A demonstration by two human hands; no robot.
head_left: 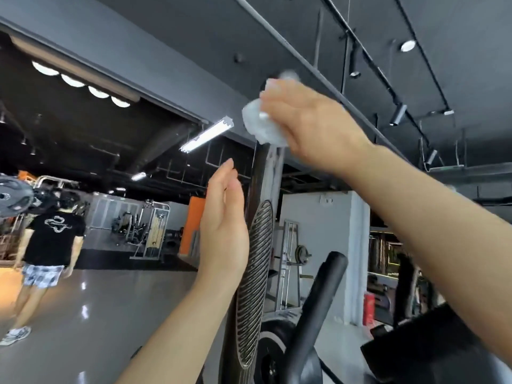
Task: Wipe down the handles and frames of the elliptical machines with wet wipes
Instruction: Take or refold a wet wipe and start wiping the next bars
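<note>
Dark ceiling panels and track lights fill the upper part of your view, with a gym floor [91, 314] stretching away below and to the left. Your right hand [310, 128] is raised high, and its grip is closed around a crumpled wet wipe [260, 126]; the wipe bulges out to the left of your fingers, and it sits on the top end of the elliptical's upright handle [256, 273]. The hand and wipe are blurred, so you cannot tell exactly how the fingers wrap it. Directly beneath that grip the handle runs downward as a dark post with a ribbed, slotted pad along its face.

Your left hand [224, 228] stands lower, just left of the handle, palm turned toward it, fingers straight and together and pointing up. It holds nothing, and whether its palm touches the post cannot be told from this angle.

Below and to the right of your right grip, a second black padded handle [318, 309] slants upward, well clear of both hands. Under your right forearm a dark console edge [421, 347] juts in from the lower right.

Far to the left of your left hand, a person in a black shirt and patterned shorts [47, 250] stands on the floor, with weight plates [16, 195] near the frame's edge and cable machines behind.
</note>
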